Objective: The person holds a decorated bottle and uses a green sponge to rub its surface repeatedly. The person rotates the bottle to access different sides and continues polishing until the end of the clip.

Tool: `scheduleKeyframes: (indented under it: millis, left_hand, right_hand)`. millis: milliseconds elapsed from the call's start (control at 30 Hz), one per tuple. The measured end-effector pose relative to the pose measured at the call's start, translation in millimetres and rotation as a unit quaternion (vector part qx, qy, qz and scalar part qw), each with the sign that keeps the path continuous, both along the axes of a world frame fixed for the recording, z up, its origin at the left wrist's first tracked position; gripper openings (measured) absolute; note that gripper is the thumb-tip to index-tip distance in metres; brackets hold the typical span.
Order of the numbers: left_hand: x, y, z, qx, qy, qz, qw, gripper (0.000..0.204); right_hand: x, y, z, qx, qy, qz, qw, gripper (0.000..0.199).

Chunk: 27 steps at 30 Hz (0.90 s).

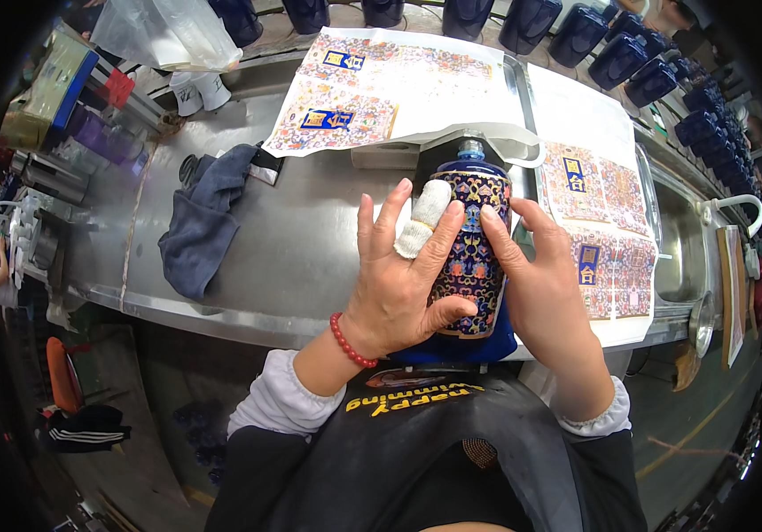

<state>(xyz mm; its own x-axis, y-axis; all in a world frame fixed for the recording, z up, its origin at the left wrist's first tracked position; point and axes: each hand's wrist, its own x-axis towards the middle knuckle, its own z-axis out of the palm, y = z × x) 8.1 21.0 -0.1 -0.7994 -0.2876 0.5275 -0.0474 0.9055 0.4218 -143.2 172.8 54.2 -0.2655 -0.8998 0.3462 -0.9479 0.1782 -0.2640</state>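
A dark blue bottle [469,275] with a dense floral, gold-edged pattern lies in front of me, its neck pointing away. Dark blue material [507,341] shows beneath its near end. My left hand [398,293] is open over the bottle's left side, fingers spread, with the index fingertip and thumb on the patterned face. A white wrap [425,217] covers one of its fingers, and red beads [345,341] circle the wrist. My right hand [545,284] closes on the bottle's right side, thumb on the face and index finger bent at the edge; its other fingertips are hidden.
Printed pattern sheets [461,84] lie beyond the bottle, with more sheets [607,191] at right. A grey-blue cloth [203,222] rests on the metal worktop [310,230]. Several plain blue bottles [616,58] line the back and right. A sink [680,239] is at right.
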Motion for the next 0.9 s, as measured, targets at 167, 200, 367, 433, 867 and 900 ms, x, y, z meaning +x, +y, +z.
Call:
scheduleKeyframes:
  millis: [167,200,367,433,867,900]
  left_hand:
    - [0.5,-0.1,-0.2,-0.011,-0.005,-0.004,1.000,0.094]
    - [0.9,0.1,-0.1,-0.009,-0.001,-0.006,1.000,0.094]
    - [0.2,2.5,-0.2,-0.001,0.008,-0.012,1.000,0.097]
    - [-1.6,2.5,-1.7,-0.005,0.009,-0.012,1.000,0.098]
    - [11.3,24.1,-21.3,0.042,0.057,-0.049,0.996,0.108]
    - [13.7,24.3,-21.4,0.062,0.067,-0.053,0.994,0.107]
  right_hand:
    - [3.8,1.5,1.8,0.009,0.008,-0.006,1.000,0.070]
    - [4.6,1.9,2.7,0.010,0.006,-0.008,1.000,0.070]
    - [8.3,3.8,7.2,0.021,0.007,0.001,1.000,0.069]
    - [7.9,3.7,6.8,0.021,0.010,0.002,1.000,0.070]
    - [12.5,21.1,-10.8,-0.019,-0.054,0.001,0.998,0.079]
    - [14.4,22.5,-10.5,-0.022,-0.069,-0.001,0.997,0.079]
